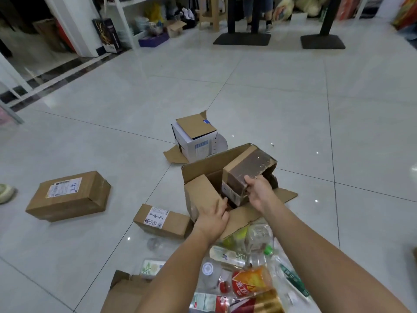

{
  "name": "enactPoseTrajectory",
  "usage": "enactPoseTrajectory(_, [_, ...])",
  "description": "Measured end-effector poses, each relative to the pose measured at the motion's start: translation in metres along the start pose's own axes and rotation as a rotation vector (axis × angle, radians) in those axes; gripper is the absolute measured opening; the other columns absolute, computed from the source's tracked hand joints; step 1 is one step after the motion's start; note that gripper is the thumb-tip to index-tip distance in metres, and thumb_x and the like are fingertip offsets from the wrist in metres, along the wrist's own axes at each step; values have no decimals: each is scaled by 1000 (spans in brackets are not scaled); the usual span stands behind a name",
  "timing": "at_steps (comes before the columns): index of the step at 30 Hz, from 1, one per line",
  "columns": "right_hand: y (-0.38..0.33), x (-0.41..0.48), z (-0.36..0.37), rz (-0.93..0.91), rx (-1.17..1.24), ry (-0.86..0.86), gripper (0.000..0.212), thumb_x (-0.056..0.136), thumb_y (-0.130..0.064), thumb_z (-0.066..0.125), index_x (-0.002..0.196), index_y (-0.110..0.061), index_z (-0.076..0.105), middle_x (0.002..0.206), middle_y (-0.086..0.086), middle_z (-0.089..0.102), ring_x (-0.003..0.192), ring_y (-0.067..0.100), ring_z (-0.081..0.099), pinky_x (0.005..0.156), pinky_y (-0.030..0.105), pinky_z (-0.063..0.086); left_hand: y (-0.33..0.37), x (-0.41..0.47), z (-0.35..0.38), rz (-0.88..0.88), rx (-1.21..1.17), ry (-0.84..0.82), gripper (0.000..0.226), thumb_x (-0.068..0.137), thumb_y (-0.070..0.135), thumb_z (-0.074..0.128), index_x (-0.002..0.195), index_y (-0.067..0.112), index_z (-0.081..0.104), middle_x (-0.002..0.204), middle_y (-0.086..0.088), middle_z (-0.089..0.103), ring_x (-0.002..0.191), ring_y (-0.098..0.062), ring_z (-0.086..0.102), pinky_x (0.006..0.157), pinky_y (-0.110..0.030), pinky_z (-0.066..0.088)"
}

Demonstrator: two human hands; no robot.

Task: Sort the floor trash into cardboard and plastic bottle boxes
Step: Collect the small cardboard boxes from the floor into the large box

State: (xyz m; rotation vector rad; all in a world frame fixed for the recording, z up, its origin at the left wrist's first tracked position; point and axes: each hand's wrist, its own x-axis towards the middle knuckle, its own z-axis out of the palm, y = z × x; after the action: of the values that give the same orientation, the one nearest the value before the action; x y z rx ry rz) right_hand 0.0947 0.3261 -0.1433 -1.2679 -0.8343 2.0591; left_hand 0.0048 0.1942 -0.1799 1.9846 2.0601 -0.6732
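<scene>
Parcels lie on the floor (270, 98): a large parcel (67, 195) far left, a small parcel (162, 220) just beside the open cardboard box (203, 168). The left grip (213, 216) curls over that box's near flap. The right grip (257, 190) clasps a taped brown carton (246, 168), tilted inside the box. Plastic bottles (250, 265) lie heaped nearest the camera.

We see our right hand (257, 192) gripping a brown taped box (247, 169), which sits tilted inside the open carton (203, 169). Our left hand (214, 216) holds the carton's near wall. On the tiled floor (293, 98) a large sealed parcel (67, 195) lies well to the left and a smaller parcel (162, 220) just beside the carton. A white box (196, 143) stands behind, and plastic bottles (248, 265) are heaped nearest us.
</scene>
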Motion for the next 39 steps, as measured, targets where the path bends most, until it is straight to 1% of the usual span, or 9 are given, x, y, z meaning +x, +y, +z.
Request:
enactPoseTrajectory(2, [-37,-14,-12,-26,59,46,38,98,1,41,135,-5,45,122,11,58,92,20,59,83,33,48,-3,-2,-32,-89,-37,-5,54,97,-1,39,147,1,20,157,-24,-14,147,-42,-4,100,-62,40])
enactPoseTrajectory(6, [-131,-59,-38,-48,143,190,31,98,1,42,127,-7,47,123,11,58,102,24,58,98,38,43,-22,-15,-110,-160,25,-12,57,91,-16,34,146,-5,22,155,-33,-1,145,-47,5,93,-53,48])
enactPoseTrajectory(8, [-182,-90,-50,-118,91,273,31,97,3,41,124,-9,49,120,10,58,90,21,59,79,32,49,-35,-30,-159,-241,14,-9,55,89,-12,41,142,-3,31,153,-31,18,143,-45,20,98,-53,44])
enactPoseTrajectory(11, [-242,-142,-71,-183,-260,470,27,93,5,45,115,-7,54,112,10,60,74,22,55,62,29,46,-54,-69,-238,-348,-169,51,33,92,0,44,122,10,56,122,-11,60,116,-28,57,94,-39,46])
enactPoseTrajectory(17, [-271,-265,-68,-111,-915,421,28,90,-9,47,116,-13,57,112,10,65,105,31,60,85,32,49,-77,-140,-347,-447,-875,130,26,100,14,40,80,13,56,79,-5,57,86,-27,56,81,-36,46])
enactPoseTrajectory(24, [-298,-436,-51,36,-1132,387,33,88,-7,43,118,-16,54,116,9,65,106,30,60,85,32,48,-10,-229,-456,-152,-792,51,36,99,42,35,80,20,54,78,-1,59,85,-23,62,85,-38,53])
enactPoseTrajectory(29, [-284,-575,-69,138,-1045,591,26,86,-4,45,76,-27,40,115,15,66,109,29,60,72,26,35,84,-300,-513,105,-786,-31,43,100,46,31,120,16,55,122,-4,60,113,-24,57,103,-39,42])
enactPoseTrajectory(31, [-266,-632,-83,197,-992,697,23,87,-3,44,84,-26,45,119,13,64,113,27,59,72,23,33,123,-333,-522,268,-738,-51,55,97,57,27,131,21,50,126,1,58,118,-21,56,106,-41,39])
enactPoseTrajectory(39, [-150,-849,-107,318,-635,1114,28,85,1,43,100,-20,54,120,14,64,113,28,59,75,23,35,280,-489,-528,696,-469,-187,35,103,35,34,79,13,46,95,-9,55,87,-20,53,80,-29,43])
